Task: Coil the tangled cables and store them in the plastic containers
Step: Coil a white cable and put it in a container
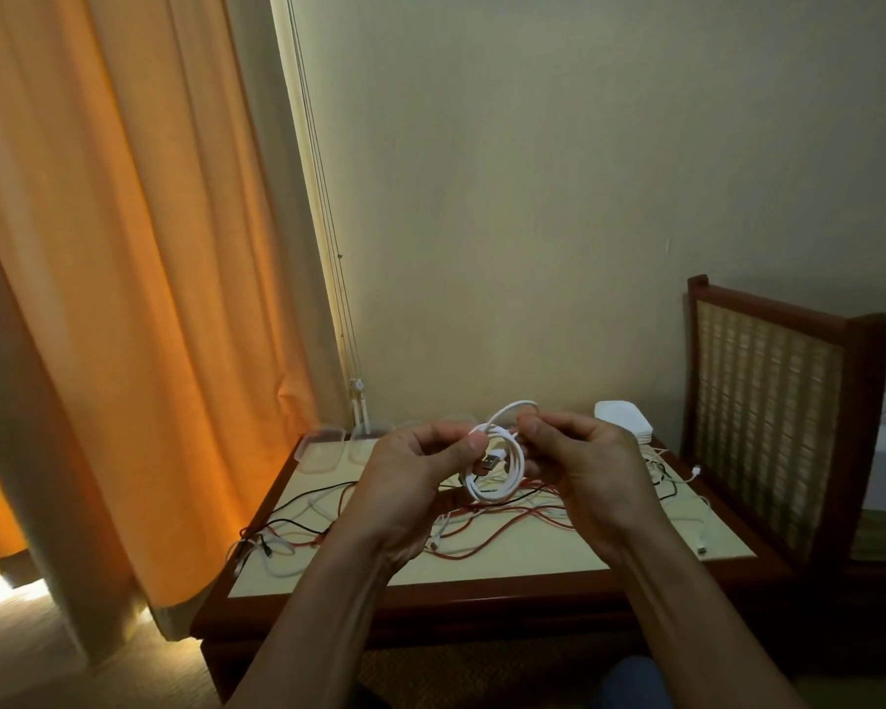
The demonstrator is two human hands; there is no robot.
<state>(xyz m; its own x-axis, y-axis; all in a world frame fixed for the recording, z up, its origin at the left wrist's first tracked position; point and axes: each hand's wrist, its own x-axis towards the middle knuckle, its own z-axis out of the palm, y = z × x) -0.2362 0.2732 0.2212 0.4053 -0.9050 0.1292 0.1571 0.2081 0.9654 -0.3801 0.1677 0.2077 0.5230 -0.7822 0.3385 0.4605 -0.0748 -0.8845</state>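
Observation:
A white USB cable (510,478) is wound into a small coil and held up above the table between both hands. My left hand (415,483) pinches the coil's left side with thumb and fingers, and the cable's plug shows just inside the loop. My right hand (579,468) pinches the coil's upper right side. Below the hands a tangle of red, black and white cables (487,529) is spread over the low table (482,565). Clear plastic containers (323,450) stand at the table's far left edge.
A stack of white lids or containers (622,419) sits at the table's far right. A wooden chair back (773,417) stands right of the table. An orange curtain (124,299) hangs at left, with blind cords (351,350) beside it. A loose white cable end (703,547) lies near the right edge.

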